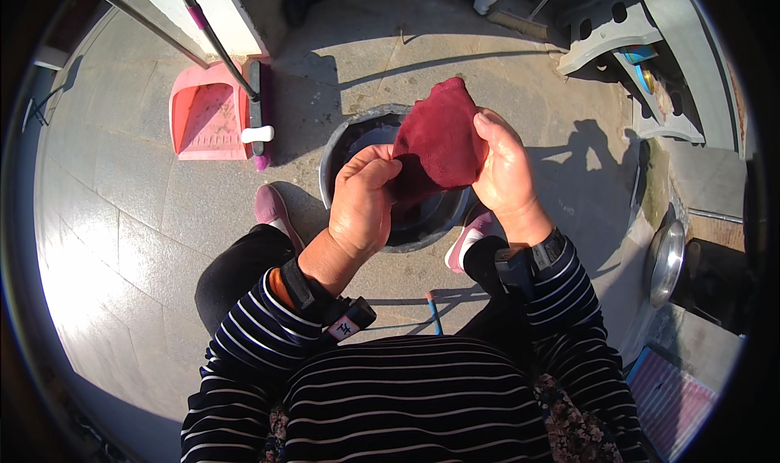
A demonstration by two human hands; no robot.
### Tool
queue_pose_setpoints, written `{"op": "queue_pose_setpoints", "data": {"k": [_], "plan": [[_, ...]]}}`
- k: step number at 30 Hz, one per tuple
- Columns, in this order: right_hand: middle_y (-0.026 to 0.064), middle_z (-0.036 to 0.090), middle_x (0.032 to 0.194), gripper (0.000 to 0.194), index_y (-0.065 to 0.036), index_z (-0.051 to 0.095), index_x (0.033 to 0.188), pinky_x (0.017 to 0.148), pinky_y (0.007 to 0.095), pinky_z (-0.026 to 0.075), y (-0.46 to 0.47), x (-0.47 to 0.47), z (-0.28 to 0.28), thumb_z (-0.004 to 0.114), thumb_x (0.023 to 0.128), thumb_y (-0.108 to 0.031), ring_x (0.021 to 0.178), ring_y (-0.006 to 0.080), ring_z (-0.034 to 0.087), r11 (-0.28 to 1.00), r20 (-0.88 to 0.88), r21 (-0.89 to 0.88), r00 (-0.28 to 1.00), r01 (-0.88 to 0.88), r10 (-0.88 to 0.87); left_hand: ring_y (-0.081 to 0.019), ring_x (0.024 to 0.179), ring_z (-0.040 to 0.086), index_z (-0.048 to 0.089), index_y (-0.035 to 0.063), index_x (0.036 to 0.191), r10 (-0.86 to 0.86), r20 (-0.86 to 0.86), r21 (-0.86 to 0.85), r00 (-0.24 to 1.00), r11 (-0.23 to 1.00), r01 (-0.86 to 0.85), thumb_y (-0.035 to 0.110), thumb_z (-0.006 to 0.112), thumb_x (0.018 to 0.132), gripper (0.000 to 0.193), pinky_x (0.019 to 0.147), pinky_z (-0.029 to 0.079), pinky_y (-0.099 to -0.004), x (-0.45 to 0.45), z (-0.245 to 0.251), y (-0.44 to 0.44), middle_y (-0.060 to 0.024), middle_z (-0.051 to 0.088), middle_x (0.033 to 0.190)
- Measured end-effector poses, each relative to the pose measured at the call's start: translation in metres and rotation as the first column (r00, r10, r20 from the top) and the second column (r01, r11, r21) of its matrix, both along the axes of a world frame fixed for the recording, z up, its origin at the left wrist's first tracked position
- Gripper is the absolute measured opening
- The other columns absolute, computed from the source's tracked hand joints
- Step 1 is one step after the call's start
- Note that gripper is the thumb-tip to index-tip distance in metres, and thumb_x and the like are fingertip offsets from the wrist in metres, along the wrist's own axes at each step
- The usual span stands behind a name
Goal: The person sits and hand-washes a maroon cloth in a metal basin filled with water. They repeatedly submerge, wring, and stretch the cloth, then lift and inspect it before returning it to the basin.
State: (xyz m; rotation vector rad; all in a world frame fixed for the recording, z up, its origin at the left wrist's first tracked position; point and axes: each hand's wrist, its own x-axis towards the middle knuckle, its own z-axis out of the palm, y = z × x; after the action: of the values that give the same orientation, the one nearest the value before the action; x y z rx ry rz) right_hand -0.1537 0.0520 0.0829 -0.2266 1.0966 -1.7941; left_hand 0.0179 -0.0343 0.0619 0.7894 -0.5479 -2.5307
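Note:
Between my hands a dark red piece of cloth (440, 135) is spread out, with a narrow end pointing away from me. My left hand (364, 200) pinches its near left edge between thumb and fingers. On the other side, my right hand (503, 158) grips the right edge, thumb in front and the fingers mostly hidden behind the fabric. Below the cloth a round dark basin (332, 158) stands on the ground between my feet. The cloth and hands cover much of its inside, so its contents are hard to make out.
A pink dustpan (210, 119) and a broom (256, 103) stand at the upper left. My pink shoes (272, 204) flank the basin. To the right are a metal bowl (666, 264) and a grey plastic stand (609, 30). A brush broom (518, 24) lies at the far side.

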Motion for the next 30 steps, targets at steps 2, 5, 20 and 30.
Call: {"op": "queue_pose_setpoints", "data": {"k": [2, 5, 20, 30], "plan": [[0.0049, 0.066, 0.099, 0.020, 0.001, 0.063, 0.107, 0.088, 0.0270, 0.047, 0.001, 0.002, 0.003, 0.056, 0.092, -0.009, 0.093, 0.0136, 0.061, 0.996, -0.050, -0.003, 0.995, -0.085, 0.085, -0.0190, 0.093, 0.065, 0.062, -0.0006, 0.106, -0.023, -0.105, 0.100, 0.994, 0.994, 0.034, 0.017, 0.052, 0.097, 0.022, 0.088, 0.051, -0.0345, 0.000, 0.002, 0.000, -0.0114, 0.066, 0.106], [0.0049, 0.067, 0.098, 0.018, 0.001, 0.064, 0.105, 0.088, 0.0278, 0.048, 0.004, 0.005, 0.007, 0.058, 0.090, -0.008, 0.092, 0.0138, 0.062, 0.983, -0.146, 0.026, 0.972, -0.184, 0.185, -0.0164, 0.092, 0.065, 0.063, 0.0001, 0.109, -0.070, -0.057, 0.016, 0.996, 0.997, 0.071, 0.015, 0.055, 0.096, 0.021, 0.088, 0.050, -0.0312, -0.002, 0.004, 0.001, -0.0100, 0.068, 0.104], [0.0068, 0.068, 0.099, 0.018, 0.000, 0.066, 0.106, 0.086, 0.0274, 0.050, 0.004, 0.006, 0.002, 0.061, 0.089, -0.002, 0.091, 0.0149, 0.064, 0.991, -0.282, 0.039, 0.950, -0.126, 0.132, -0.0117, 0.087, 0.062, 0.063, -0.0026, 0.104, 0.265, 0.022, -0.306, 0.964, 0.920, -0.246, -0.004, 0.049, 0.092, 0.018, 0.083, 0.049, -0.0254, 0.000, 0.005, -0.006, -0.0060, 0.067, 0.099], [0.0064, 0.068, 0.099, 0.017, 0.000, 0.066, 0.107, 0.085, 0.0248, 0.051, 0.004, 0.010, 0.004, 0.062, 0.091, -0.004, 0.091, 0.0131, 0.064, 0.987, -0.267, 0.074, 0.950, -0.144, 0.159, -0.0117, 0.084, 0.062, 0.060, 0.0004, 0.096, 0.180, 0.005, -0.257, 0.984, 0.951, -0.173, -0.009, 0.054, 0.085, 0.015, 0.082, 0.050, -0.0260, 0.001, 0.011, -0.005, -0.0045, 0.065, 0.092]]}}
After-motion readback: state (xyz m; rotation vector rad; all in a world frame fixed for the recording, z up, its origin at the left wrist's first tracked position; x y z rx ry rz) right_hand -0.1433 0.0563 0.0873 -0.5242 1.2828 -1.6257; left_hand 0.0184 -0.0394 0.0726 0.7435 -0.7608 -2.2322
